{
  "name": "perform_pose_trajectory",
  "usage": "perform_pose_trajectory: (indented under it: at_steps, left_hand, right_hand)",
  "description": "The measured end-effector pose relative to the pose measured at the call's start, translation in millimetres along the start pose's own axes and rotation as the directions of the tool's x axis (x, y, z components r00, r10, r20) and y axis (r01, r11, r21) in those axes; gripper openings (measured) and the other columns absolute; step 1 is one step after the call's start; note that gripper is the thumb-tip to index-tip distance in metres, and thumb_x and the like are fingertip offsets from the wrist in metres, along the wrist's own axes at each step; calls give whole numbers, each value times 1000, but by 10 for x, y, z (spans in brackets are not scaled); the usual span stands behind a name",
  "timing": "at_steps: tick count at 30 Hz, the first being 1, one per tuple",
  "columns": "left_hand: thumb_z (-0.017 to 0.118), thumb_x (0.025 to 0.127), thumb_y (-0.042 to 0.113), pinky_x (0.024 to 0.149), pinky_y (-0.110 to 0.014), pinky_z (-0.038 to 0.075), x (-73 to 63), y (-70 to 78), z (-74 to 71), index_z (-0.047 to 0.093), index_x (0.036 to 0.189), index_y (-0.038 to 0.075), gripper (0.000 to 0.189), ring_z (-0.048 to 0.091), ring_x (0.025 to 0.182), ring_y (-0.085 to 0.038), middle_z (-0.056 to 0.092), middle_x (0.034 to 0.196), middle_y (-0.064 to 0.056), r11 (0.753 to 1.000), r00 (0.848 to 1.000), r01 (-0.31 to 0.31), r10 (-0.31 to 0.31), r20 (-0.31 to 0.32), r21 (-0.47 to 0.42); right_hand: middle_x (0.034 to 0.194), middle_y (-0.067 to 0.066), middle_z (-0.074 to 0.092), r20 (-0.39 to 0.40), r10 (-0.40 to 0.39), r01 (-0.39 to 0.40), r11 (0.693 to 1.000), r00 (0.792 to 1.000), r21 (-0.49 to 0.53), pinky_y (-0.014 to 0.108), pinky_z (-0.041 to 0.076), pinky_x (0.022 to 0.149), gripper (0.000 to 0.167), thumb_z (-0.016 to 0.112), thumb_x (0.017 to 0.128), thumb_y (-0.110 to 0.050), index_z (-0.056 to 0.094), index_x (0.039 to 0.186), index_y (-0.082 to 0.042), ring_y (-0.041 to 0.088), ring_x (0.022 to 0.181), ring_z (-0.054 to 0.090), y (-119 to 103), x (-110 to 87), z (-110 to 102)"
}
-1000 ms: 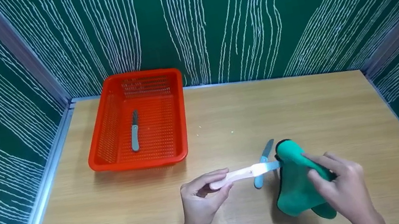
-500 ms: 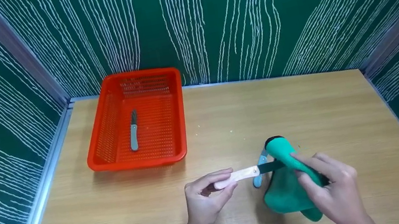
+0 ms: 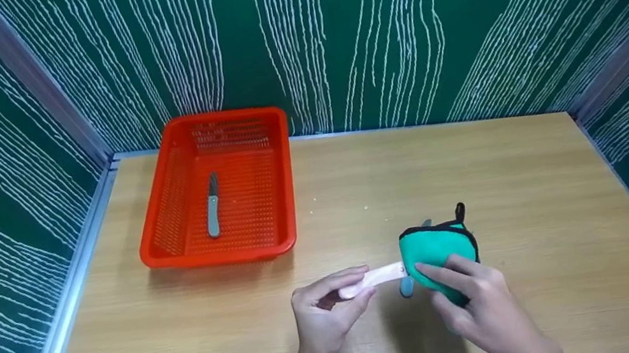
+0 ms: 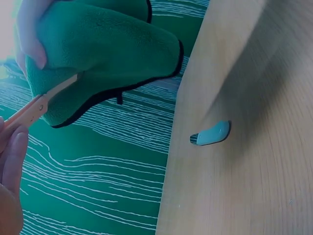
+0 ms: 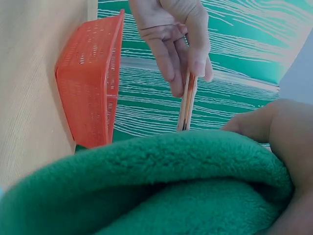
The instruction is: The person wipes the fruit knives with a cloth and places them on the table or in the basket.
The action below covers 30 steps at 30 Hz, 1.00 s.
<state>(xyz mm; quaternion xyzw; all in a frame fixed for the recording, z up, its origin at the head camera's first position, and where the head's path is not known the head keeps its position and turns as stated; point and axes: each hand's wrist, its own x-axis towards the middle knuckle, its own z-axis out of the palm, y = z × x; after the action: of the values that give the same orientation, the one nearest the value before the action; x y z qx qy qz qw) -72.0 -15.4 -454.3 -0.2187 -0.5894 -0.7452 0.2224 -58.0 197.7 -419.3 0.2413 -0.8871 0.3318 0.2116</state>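
My left hand point(image 3: 322, 314) pinches the pale pink handle of a knife point(image 3: 380, 276) between thumb and fingers. Its blade points right and is covered by a green cloth point(image 3: 438, 252) with black edging in the head view; part of the blade shows against the cloth in the left wrist view. My right hand point(image 3: 482, 299) grips the folded cloth around that blade, fingers on top and thumb below. Beneath the cloth, on the table, lies a second knife with a blue handle point(image 4: 213, 133), mostly hidden from the head camera.
A red plastic basket point(image 3: 150, 254) stands at the back left of the wooden table point(image 3: 522, 179). Inside it lies a knife with a grey-blue handle point(image 3: 213, 217). Small white specks dot the table right of the basket. Green walls with white lines enclose the back and sides.
My right hand has moved left along the blade with the cloth, which now reaches the pink handle and covers the blade in the head view. My left hand stays nearly in place.
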Motion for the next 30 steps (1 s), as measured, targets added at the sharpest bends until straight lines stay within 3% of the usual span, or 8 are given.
perform_pose_trajectory:
  at_steps: [4, 11, 19, 23, 30]
  left_hand:
    - [75, 69, -17, 64, -42, 58, -18, -28, -11, 69, 92, -11, 24, 70, 83, -31, 69, 90, -23, 1000, 1000, 6, -6, -3, 2]
    - [74, 68, -18, 61, -37, 59, -83, -236, -89, 70, 92, -10, 27, 70, 83, -28, 69, 92, -22, 999, 1000, 0, -1, -13, -48]
    - [75, 69, -16, 61, -31, 59, -85, -245, -145, 69, 92, -10, 25, 70, 82, -26, 69, 92, -24, 997, 999, -16, 14, -29, -79]
    - [74, 70, -16, 60, -30, 58, -91, -241, -154, 69, 91, -10, 23, 70, 82, -26, 69, 91, -23, 997, 1000, -8, 6, -27, -75]
    - [75, 71, -14, 59, -33, 58, -109, -255, -177, 69, 92, -9, 22, 70, 82, -26, 69, 93, -22, 999, 1000, 17, -18, -17, -50]
  right_hand:
    - [79, -11, 47, 0, 0, 0, 999, 1000, -42, 12, 40, 45, 42, 73, 66, 10, 74, 104, -9, 2, 62, 41, 5, -7, -8]
    - [77, -9, 47, -22, 6, -9, 994, 1000, -111, 14, 36, 42, 43, 73, 65, 9, 74, 104, -9, 2, 56, 39, 39, -25, -70]
    - [73, -8, 47, -93, 13, -28, 986, 996, -165, 13, 32, 43, 38, 68, 67, 8, 74, 101, -7, 2, 54, 37, 167, -75, -174]
    - [70, -8, 45, -104, 68, -88, 977, 992, -195, 14, 32, 41, 34, 66, 69, 7, 75, 99, -7, 3, 52, 37, 213, -97, -232]
    - [67, -5, 50, -133, 208, -228, 960, 969, -162, 15, 43, 46, 30, 70, 72, 7, 75, 98, -6, 7, 52, 45, 224, -106, -350]
